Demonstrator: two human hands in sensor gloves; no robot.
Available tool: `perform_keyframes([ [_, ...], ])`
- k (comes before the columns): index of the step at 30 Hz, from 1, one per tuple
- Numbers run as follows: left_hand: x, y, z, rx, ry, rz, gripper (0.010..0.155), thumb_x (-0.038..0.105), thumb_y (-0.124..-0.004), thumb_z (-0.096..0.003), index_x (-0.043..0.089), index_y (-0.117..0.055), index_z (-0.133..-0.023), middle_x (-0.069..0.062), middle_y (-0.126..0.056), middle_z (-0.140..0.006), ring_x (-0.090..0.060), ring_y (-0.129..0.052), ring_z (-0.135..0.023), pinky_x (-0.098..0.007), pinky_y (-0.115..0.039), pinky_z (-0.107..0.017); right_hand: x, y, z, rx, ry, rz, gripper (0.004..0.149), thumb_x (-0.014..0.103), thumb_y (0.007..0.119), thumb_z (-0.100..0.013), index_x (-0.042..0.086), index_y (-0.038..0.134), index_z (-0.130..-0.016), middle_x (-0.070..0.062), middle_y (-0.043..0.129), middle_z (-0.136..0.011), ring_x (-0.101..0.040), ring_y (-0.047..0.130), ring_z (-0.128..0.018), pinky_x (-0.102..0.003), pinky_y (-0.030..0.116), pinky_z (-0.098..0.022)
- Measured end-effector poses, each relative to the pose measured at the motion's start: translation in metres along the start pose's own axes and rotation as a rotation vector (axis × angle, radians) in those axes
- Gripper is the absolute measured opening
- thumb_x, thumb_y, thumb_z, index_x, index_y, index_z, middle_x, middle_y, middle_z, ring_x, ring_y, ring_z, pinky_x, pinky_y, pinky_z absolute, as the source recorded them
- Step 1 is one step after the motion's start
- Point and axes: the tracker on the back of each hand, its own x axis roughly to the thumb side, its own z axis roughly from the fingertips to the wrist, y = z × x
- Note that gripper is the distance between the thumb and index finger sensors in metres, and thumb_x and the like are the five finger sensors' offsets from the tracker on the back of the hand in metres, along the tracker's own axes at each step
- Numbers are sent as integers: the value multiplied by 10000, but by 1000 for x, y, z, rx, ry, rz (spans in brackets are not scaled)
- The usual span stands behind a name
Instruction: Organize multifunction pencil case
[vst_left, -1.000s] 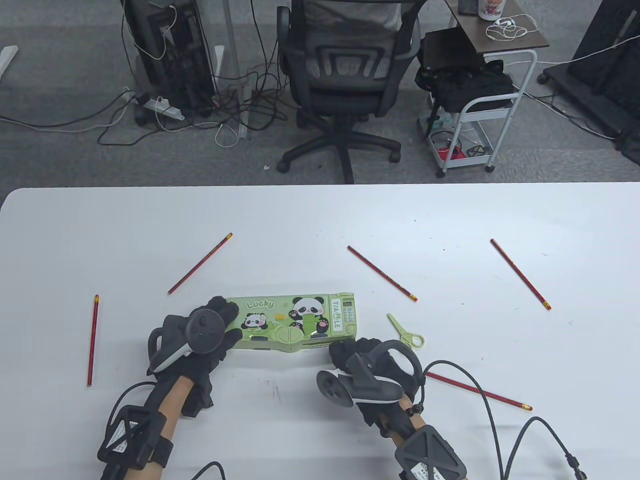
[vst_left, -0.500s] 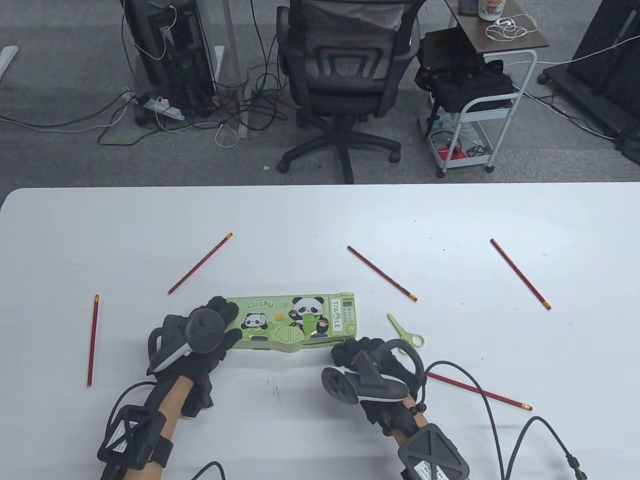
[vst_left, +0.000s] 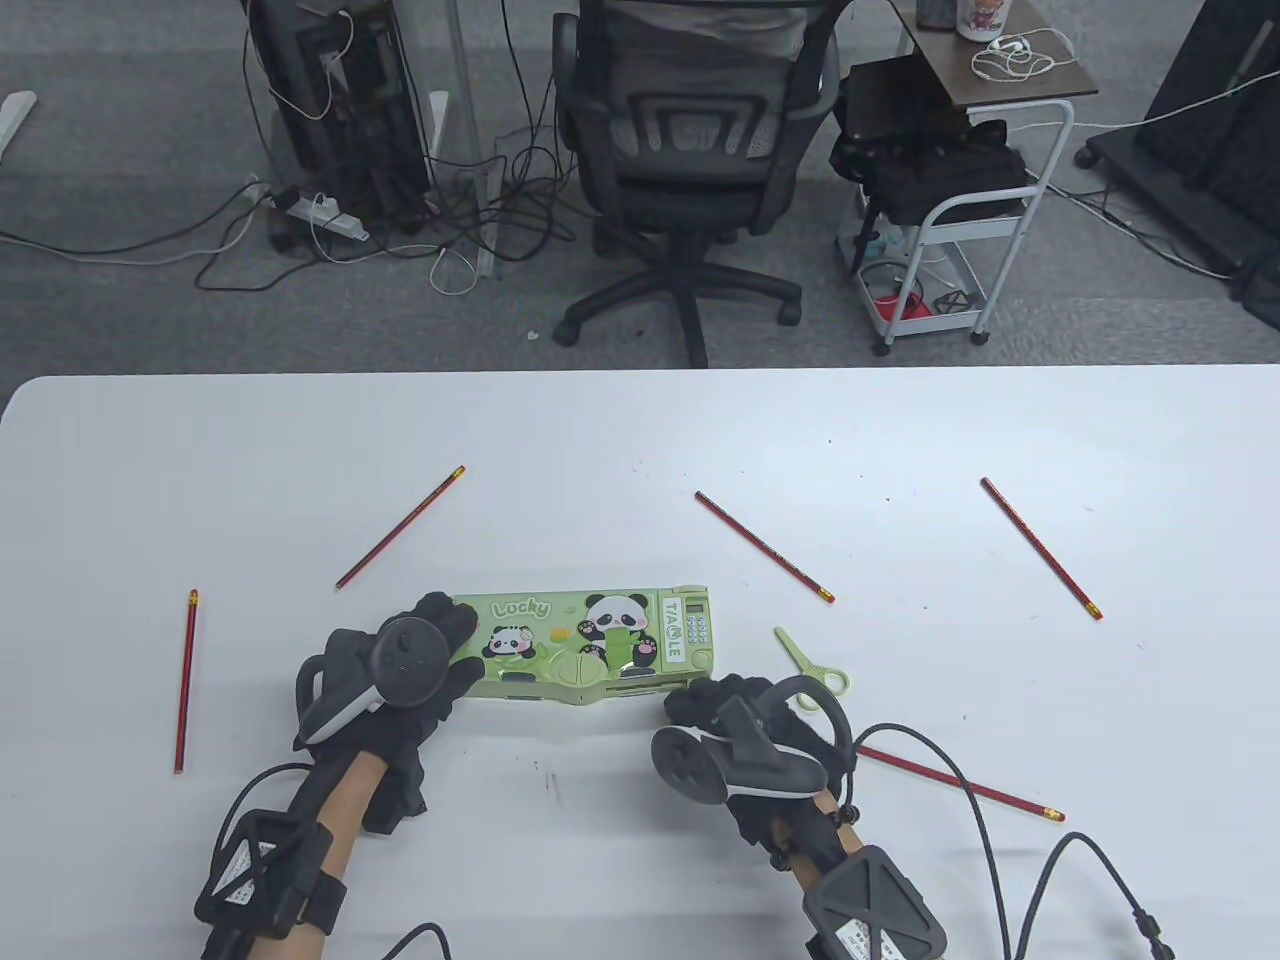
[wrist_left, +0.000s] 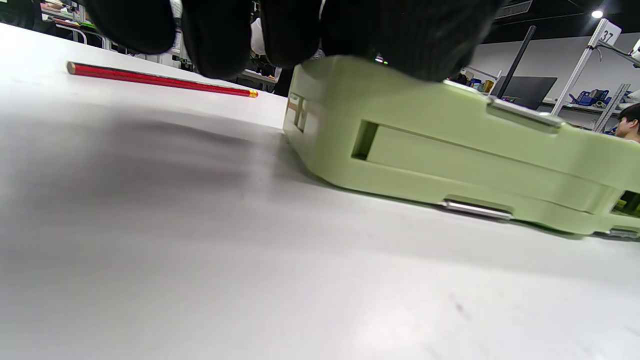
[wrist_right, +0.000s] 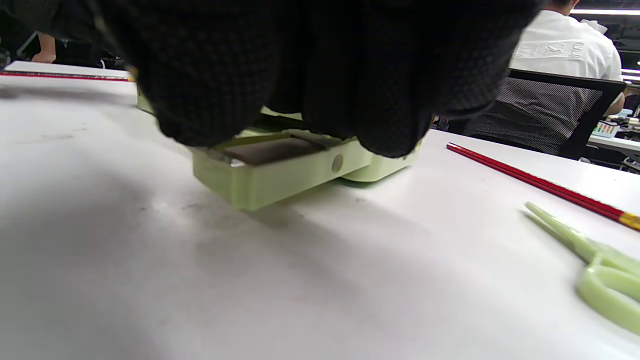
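The green panda pencil case (vst_left: 590, 640) lies flat near the table's front centre. My left hand (vst_left: 452, 628) rests over its left end, fingers lying on the lid; the left wrist view shows them on top of the case (wrist_left: 450, 155). My right hand (vst_left: 692, 700) is at the case's near right side, fingers curled over a small drawer (wrist_right: 280, 170) that sticks out of the case. Several red pencils lie loose, such as one at back left (vst_left: 400, 527) and one at centre back (vst_left: 765, 547). Green scissors (vst_left: 812, 668) lie just right of the case.
More red pencils lie at far left (vst_left: 186, 680), at far right (vst_left: 1040, 547) and by my right wrist (vst_left: 960, 785). Glove cables trail at the front right. An office chair (vst_left: 690, 150) stands beyond the table's far edge.
My right hand has shifted slightly right and turned a little at the case's near side. The left hand and the case have not moved.
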Motion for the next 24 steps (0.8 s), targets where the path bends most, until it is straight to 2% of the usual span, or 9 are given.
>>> perform_keyframes([
  [3,0,0,0,0,0,0,605,422,-725,-561,217,-579,-1112,-149,-548,-1236,-506,-679,-1069,-742,-595,-695,-11,-7,5,-37,25,-36,664,367,876,-380,108,730,-974,-187,799,-951,-406,917,-804,-523,815,-626],
  [6,0,0,0,0,0,0,606,422,-726,-560,216,-581,-1112,-148,-548,-1236,-505,-680,-1069,-742,-596,-695,-23,-11,10,-32,63,-39,771,390,874,-376,86,628,-1041,-237,675,-1032,-476,799,-898,-589,715,-679],
  [9,0,0,0,0,0,0,605,423,-726,-561,219,-580,-1112,-146,-547,-1237,-506,-678,-1070,-742,-596,-695,-38,-6,13,22,103,-46,930,446,860,-361,74,447,-1107,-285,492,-1102,-553,614,-980,-652,580,-714],
  [13,0,0,0,0,0,0,604,422,-727,-561,218,-581,-1111,-149,-550,-1235,-503,-678,-1071,-742,-597,-695,-51,9,11,110,134,-59,1053,520,826,-328,79,294,-1123,-325,313,-1117,-595,457,-1008,-682,472,-722],
  [19,0,0,0,-2,0,0,605,420,-729,-559,216,-585,-1110,-150,-552,-1234,-502,-683,-1069,-741,-597,-695,-52,24,-3,193,142,-105,1123,561,786,-305,73,177,-1112,-347,221,-1106,-611,384,-1009,-691,419,-721],
  [24,0,0,0,-3,0,1,605,421,-731,-558,216,-587,-1109,-146,-554,-1234,-501,-684,-1069,-742,-598,-694,-44,28,-15,213,139,-135,1160,580,770,-299,33,133,-1100,-390,200,-1084,-628,386,-1002,-692,419,-718],
])
